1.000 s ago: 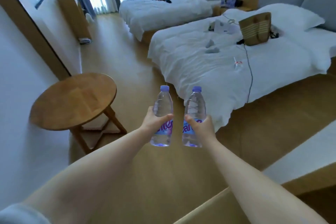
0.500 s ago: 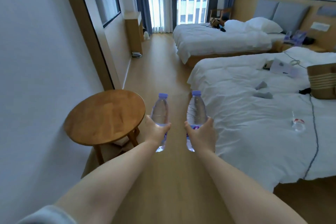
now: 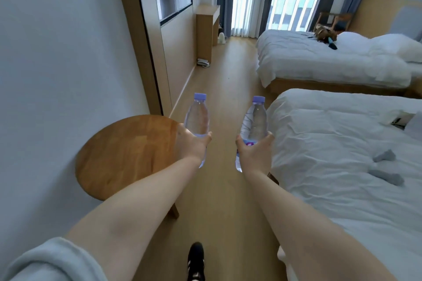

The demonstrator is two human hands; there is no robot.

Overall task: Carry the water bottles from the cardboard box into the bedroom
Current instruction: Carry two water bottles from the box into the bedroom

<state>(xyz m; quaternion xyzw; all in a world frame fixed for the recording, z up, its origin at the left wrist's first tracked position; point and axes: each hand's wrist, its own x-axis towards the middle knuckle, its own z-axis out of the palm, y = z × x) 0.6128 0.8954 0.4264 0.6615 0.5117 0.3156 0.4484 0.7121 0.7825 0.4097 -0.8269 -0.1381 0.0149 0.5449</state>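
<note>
Gripping upright clear bottles, purple caps | left hand [image 3: 190, 143]: left bottle [image 3: 196, 118] | right hand [image 3: 254, 155]: right bottle [image 3: 254, 122]

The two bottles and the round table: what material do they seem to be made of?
Left bottle and right bottle: probably clear plastic, glossy; the floor shows through them, and each has a matte lilac cap, likely plastic too. Round table: looks like wood with a smooth, lightly shiny finish; grain and joined planks show on its top, though a veneer cannot be ruled out.
</note>
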